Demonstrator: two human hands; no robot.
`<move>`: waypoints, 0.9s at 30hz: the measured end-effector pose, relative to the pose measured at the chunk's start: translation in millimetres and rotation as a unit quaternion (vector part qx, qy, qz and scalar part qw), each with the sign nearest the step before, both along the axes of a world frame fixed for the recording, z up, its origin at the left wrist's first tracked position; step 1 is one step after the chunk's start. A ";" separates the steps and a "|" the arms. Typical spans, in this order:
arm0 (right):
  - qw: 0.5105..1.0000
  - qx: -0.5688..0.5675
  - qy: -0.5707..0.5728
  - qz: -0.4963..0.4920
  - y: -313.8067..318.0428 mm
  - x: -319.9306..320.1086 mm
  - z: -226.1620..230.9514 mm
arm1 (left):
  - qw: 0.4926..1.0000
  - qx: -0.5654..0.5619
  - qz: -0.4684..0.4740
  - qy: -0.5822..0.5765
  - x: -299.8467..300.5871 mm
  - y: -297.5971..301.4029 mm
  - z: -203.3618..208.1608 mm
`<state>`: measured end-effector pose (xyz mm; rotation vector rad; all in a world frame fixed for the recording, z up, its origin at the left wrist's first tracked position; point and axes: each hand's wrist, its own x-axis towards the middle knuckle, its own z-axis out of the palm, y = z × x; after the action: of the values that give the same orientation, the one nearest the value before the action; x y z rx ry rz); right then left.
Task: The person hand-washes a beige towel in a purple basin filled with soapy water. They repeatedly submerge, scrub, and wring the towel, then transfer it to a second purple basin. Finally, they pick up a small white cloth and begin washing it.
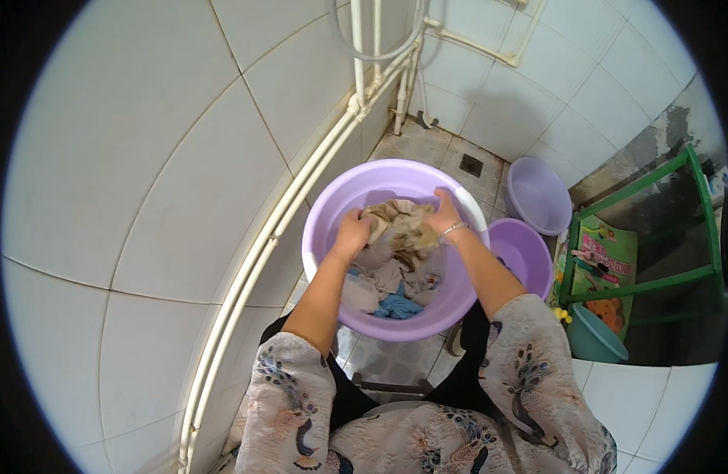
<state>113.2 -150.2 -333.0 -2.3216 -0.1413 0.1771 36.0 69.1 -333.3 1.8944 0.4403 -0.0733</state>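
Observation:
A large purple basin with a paler rim stands between my knees. Inside it lie crumpled pale cloths and a blue cloth. My left hand and my right hand grip the two sides of a bunched beige and brown cloth, raised over the other cloths. The fingers of both hands are closed on its edges, partly hidden by the fabric. A thin bracelet circles my right wrist.
Two smaller purple basins, one tilted and one lower, stand right of the large one. Beyond them is a green metal frame with a teal basin below. Cream pipes run along the left wall. A floor drain lies behind.

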 end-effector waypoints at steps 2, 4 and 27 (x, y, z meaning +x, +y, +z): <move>0.997 -0.025 -0.065 -0.042 7.3 -11.9 -38.8 | 0.999 0.002 0.017 0.030 4.8 14.6 -35.6; 0.980 -0.135 0.142 -0.037 23.0 -26.2 -59.5 | 0.996 -0.048 0.072 0.007 2.1 30.8 -61.9; 0.827 0.559 0.046 0.036 36.9 -79.1 161.8 | 0.745 -0.662 0.071 0.042 2.8 -29.1 29.9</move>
<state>34.0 -113.3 -171.2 -1.1242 -0.2124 0.1754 38.8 40.0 -303.3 0.4317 0.4053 -0.2871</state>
